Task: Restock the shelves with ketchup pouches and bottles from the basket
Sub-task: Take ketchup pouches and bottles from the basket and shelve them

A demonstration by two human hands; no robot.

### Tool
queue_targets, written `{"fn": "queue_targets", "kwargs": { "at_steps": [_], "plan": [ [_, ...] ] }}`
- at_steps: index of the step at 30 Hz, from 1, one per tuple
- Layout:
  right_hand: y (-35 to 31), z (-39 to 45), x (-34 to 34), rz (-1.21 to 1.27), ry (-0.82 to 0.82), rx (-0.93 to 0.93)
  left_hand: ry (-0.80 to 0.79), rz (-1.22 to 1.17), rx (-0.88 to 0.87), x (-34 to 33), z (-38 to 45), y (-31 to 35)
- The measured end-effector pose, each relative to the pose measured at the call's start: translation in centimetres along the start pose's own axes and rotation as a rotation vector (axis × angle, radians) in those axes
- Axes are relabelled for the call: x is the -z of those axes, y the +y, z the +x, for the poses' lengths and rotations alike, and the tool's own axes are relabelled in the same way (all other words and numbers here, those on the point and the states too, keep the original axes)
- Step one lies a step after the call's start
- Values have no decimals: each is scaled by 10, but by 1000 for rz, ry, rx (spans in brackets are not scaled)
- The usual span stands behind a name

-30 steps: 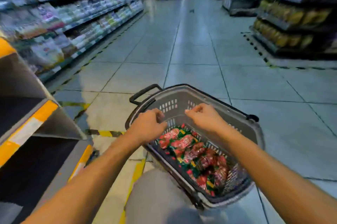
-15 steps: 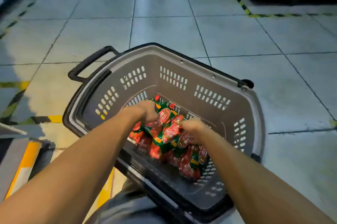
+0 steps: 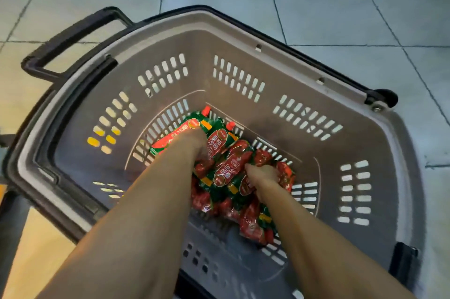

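Red-green ketchup pouches (image 3: 226,169) are gripped by left hand (image 3: 194,145) and right hand (image 3: 261,174), now reached deeper into the basket (image 3: 267,60).

Both hands' fingers buried in ketchup pouches (image 3: 227,167), grip unclear; basket (image 3: 243,38) near rim cut off at bottom edge.

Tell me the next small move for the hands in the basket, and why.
Probably lift both hands out with a bunch of ketchup pouches: the left hand and right hand are already dug into the pile in the basket.
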State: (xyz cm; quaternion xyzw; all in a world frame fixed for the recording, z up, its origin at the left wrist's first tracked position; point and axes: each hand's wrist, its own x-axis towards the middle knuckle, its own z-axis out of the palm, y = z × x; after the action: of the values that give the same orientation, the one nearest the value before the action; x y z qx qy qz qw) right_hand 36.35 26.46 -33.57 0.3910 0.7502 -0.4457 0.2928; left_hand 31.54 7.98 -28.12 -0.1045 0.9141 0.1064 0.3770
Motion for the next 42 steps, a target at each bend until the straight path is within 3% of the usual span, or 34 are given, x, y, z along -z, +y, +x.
{"fn": "queue_targets", "kwargs": {
  "at_steps": [4, 8, 12, 14, 19, 22, 25, 29, 32, 36, 42],
  "plan": [
    [-3, 1, 6, -314, 23, 101, 36, 88, -14, -6, 2, 0],
    [-10, -7, 21, -809, 13, 442, 69, 162, -31, -9, 0, 3],
    [-14, -5, 38, -1183, -232, 672, 93, 91, -29, -18, 3, 2],
    [-17, -1, 46, -1367, -252, 747, 75, 45, -4, -26, 3, 1],
    [-12, 0, 32, -1441, -93, 1135, 98, -100, 40, -30, 7, -6],
    [-11, 4, 33, -1479, -88, 1154, 91, -325, 57, -25, 11, -14],
    [-16, 8, 36, -1522, -103, 1195, 51, -395, 42, -21, 12, -15],
    [-28, 6, 40, -1542, -188, 1224, -10, -410, 19, -15, 12, -13],
    [-36, 4, 49, -1422, -294, 1124, -39, -400, -15, -7, 11, -10],
    [-48, -8, 67, -1042, -402, 952, -41, -394, -39, 17, -3, -7],
    [-65, -48, 86, -373, -388, 911, 26, -563, -74, 59, -52, -33]
  ]
}}
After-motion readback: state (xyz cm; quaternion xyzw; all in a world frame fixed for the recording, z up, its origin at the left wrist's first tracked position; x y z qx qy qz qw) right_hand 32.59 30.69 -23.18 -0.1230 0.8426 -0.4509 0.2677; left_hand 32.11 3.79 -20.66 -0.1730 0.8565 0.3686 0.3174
